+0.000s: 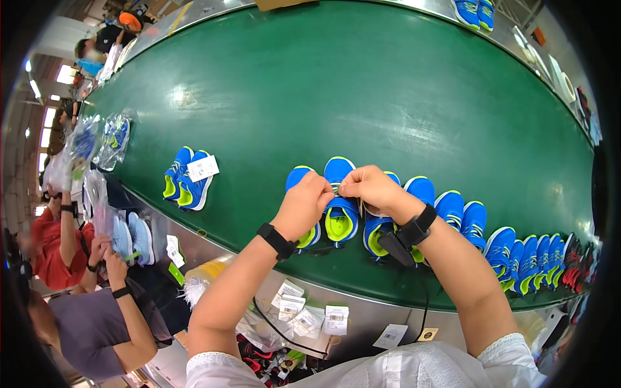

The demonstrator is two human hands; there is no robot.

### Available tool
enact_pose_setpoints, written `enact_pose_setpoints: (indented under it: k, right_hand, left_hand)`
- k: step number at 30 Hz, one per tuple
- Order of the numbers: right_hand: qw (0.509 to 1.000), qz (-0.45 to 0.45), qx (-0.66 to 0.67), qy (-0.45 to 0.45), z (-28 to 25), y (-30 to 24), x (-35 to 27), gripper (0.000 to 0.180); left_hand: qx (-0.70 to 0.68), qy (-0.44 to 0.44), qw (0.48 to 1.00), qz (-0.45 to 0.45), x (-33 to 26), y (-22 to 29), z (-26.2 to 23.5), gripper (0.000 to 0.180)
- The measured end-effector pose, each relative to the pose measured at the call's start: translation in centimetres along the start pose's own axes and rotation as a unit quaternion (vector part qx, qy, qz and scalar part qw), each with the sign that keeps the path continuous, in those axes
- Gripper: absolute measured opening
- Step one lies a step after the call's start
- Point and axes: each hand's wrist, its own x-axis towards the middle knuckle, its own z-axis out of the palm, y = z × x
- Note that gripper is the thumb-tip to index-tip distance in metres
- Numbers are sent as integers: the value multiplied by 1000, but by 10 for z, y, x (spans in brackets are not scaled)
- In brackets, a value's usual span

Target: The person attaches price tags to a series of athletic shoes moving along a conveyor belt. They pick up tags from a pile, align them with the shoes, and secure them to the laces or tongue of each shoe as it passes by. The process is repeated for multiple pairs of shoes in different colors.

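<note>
A blue sneaker (339,169) with a lime-green lining stands upright on the green conveyor belt (272,97), heel toward me. My left hand (301,205) and my right hand (373,188) meet over its laces, fingers pinched closed. Whatever thin thing they grip there is too small to make out. Beside it on the left, a second blue sneaker (299,173) is partly covered by my left hand. Under my right wrist stands another blue sneaker (375,234), also partly hidden. Each of my wrists wears a black band.
More blue sneakers (473,223) line the belt's near edge to the right. A tagged pair (187,181) lies to the left, near a bagged pair (115,137). White tags (306,319) rest on the metal ledge (401,315). Co-workers (97,323) stand at the left.
</note>
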Motion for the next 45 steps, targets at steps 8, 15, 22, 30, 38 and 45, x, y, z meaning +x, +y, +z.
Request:
enact_pose_setpoints:
  k: [8,15,22,30,38,45]
  right_hand:
    - [997,-69,13,22,5,10,9,11]
    - [977,-124,-151,85,3,12,14,12]
    - [835,-344,-350,250,10,3,-12,7]
    - [902,-310,-230,193,0,-5,-9,17]
    - [857,-296,-334,258,-18,6,1,19]
    - [822,-253,-442,255,-16,3,9,13]
  left_hand:
    - [-41,0,995,-94,8,6,-5,7]
    - [7,18,993,-113,11,10,3,6]
    - [-147,67,971,-179,10,0,5,4]
    - [-307,89,929,-189,13,24,4,4]
    - [-218,77,956,-182,15,31,4,7]
    - [-174,82,965,-180,12,33,5,10]
